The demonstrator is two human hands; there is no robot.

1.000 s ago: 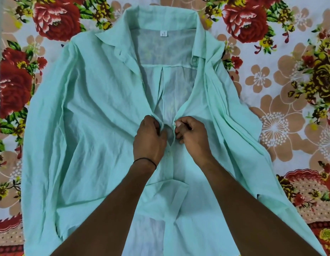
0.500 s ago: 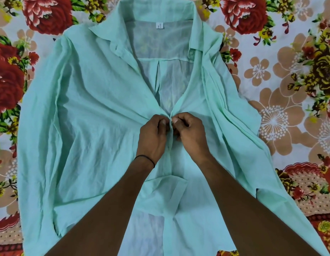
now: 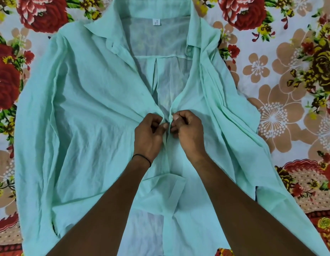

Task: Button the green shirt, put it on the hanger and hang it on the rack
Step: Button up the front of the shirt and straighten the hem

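two hands: we see both on the shirt front, well below the neck tag [image 3: 156,22]; their knuckles almost touch
left hand [image 3: 148,134]: fingers curled; thumb and forefinger pinch the front edge on its own side; a black band [image 3: 142,158] circles the wrist
right hand [image 3: 188,132]: fingers curled; thumb pressed on the other front edge, pinching it; we cannot tell whether a button sits under the thumb
green shirt [image 3: 86,117]: spread face up on the floral sheet [image 3: 280,89]; sleeves lie out to both sides of the neck tag; the front gapes open from the neck tag down to the hands, where the two edges meet
collar button [image 3: 188,50]: just below and right of the neck tag; undone
lower front: we see a flap [image 3: 164,193] folded up, further below the neck tag than the hands
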